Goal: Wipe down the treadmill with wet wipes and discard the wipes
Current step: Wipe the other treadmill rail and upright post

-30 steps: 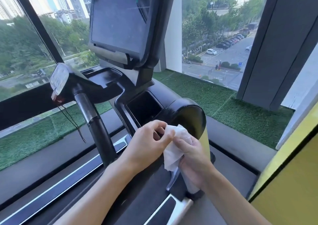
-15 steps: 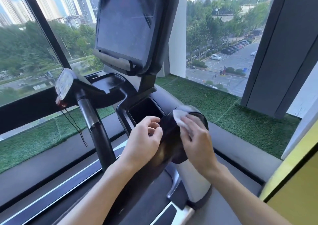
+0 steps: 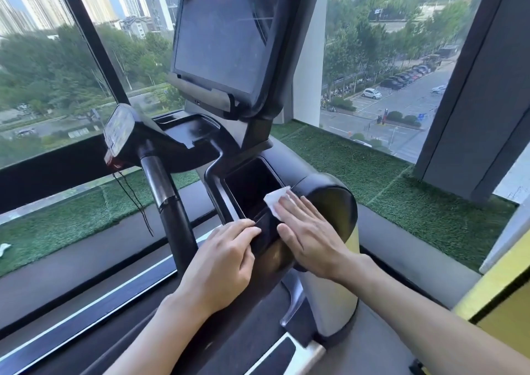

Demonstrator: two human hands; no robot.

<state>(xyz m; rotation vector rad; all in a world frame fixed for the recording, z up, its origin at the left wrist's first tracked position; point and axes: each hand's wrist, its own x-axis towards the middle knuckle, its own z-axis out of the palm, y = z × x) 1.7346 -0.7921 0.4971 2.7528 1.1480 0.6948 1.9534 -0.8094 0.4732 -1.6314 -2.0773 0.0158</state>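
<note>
The treadmill (image 3: 186, 136) fills the middle of the frame, and its dark screen (image 3: 220, 36) stands at the upper centre. Below the screen, a deep black pocket (image 3: 249, 185) opens in the console. At the left, a small tilted panel (image 3: 119, 129) carries marks too blurred to read.

The right grip (image 3: 309, 231), just right of centre, lies wide and flat on the rounded black housing, with straight fingers pressing on the wipe (image 3: 276, 201). The white wipe lies under the fingertips; one corner sticks out toward the pocket's right rim. The left grip (image 3: 226, 260), just beside, has its fingers bent over the pocket's lower rim, holding it.
</note>
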